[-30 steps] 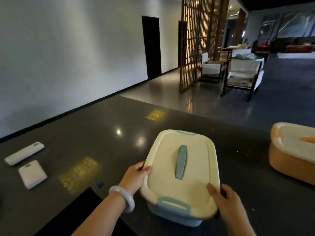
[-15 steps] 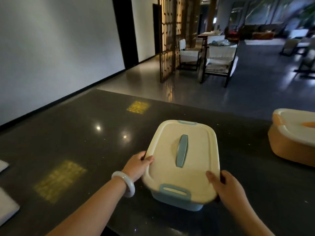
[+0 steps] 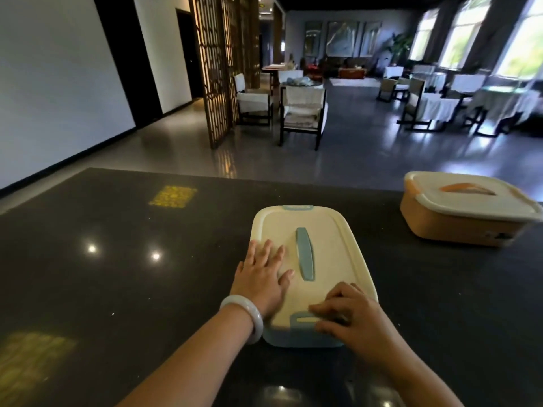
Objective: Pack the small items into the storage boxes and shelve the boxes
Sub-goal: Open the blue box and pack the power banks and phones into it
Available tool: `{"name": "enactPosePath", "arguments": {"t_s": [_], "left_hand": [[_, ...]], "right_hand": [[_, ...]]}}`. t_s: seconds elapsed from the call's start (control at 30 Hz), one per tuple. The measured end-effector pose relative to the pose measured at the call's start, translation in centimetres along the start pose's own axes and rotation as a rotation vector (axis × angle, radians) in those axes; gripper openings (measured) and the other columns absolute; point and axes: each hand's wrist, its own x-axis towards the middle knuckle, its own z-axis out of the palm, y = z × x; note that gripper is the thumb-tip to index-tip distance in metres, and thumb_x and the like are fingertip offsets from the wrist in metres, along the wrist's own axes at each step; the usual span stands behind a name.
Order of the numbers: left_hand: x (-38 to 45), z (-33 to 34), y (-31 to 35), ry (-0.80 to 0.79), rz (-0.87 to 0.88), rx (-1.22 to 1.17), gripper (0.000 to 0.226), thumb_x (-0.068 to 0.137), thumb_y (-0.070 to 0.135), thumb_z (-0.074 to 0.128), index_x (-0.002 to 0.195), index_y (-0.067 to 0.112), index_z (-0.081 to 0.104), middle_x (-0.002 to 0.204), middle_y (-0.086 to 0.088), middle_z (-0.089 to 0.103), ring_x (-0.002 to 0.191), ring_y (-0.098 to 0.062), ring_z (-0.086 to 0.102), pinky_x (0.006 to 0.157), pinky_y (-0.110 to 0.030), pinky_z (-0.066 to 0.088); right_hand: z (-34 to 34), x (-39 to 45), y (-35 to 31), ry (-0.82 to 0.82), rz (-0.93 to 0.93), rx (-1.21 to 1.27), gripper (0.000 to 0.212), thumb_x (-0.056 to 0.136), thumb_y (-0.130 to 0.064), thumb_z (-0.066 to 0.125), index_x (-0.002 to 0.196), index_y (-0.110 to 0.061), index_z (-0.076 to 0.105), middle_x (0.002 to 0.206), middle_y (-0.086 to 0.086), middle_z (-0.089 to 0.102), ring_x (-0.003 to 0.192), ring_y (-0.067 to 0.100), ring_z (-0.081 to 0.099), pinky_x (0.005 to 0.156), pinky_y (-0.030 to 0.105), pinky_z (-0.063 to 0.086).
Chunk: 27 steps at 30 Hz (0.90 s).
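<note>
Dark glossy counter (image 3: 147,289); chairs (image 3: 302,113) behind

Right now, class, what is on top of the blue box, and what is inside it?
A cream lid with a blue handle covers the blue box. The left hand lies flat on it; the right hand rests at its near clasp. The contents are hidden.
</note>
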Motion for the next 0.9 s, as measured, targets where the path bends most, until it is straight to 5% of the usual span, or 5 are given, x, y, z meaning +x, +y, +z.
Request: {"name": "enactPosePath", "arguments": {"t_s": [0.27,0.63,0.8,0.9], "left_hand": [[0.4,0.8,-0.3,0.005,0.017,-0.009,0.062,0.095,0.060,0.013,0.150,0.039,-0.008,0.160,0.010,-0.016,0.143,-0.020,-0.026,0.118,-0.046,0.004],[0.6,-0.3,-0.2,-0.061,0.003,0.081,0.064,0.093,0.064,0.014,0.151,0.040,-0.002,0.160,0.011,-0.014,0.145,-0.022,-0.020,0.114,-0.058,-0.005],[4.4,-2.3,0.1,-0.082,-0.059,0.046,0.065,0.094,0.063,0.022,0.150,0.042,-0.002,0.159,0.011,-0.019,0.146,-0.025,-0.019,0.113,-0.060,-0.004],[5.4,-1.9,0.1,-0.109,-0.088,0.064,0.064,0.094,0.063,0.017,0.149,0.043,-0.009,0.158,0.010,-0.022,0.145,-0.027,-0.022,0.114,-0.061,-0.001]], "right_hand": [[0.4,-0.2,-0.9,-0.019,0.060,-0.029,0.030,0.072,-0.024,0.080,0.081,-0.040,0.056,0.093,-0.017,0.052,0.087,-0.005,0.051,0.072,0.012,0.044],[-2.0,1.0,0.4,0.007,0.147,0.051,0.023,0.078,-0.043,0.070,0.097,-0.047,0.057,0.101,-0.024,0.055,0.093,-0.007,0.055,0.074,0.016,0.047],[-5.6,6.9,1.7,0.119,0.164,-0.069,0.026,0.086,-0.041,0.063,0.111,-0.041,0.053,0.116,-0.016,0.052,0.098,0.001,0.054,0.082,0.021,0.045],[-6.7,11.6,2.5,0.076,0.142,-0.143,0.039,0.089,-0.042,0.060,0.127,-0.034,0.051,0.132,-0.007,0.048,0.121,0.014,0.047,0.101,0.039,0.044]]}}
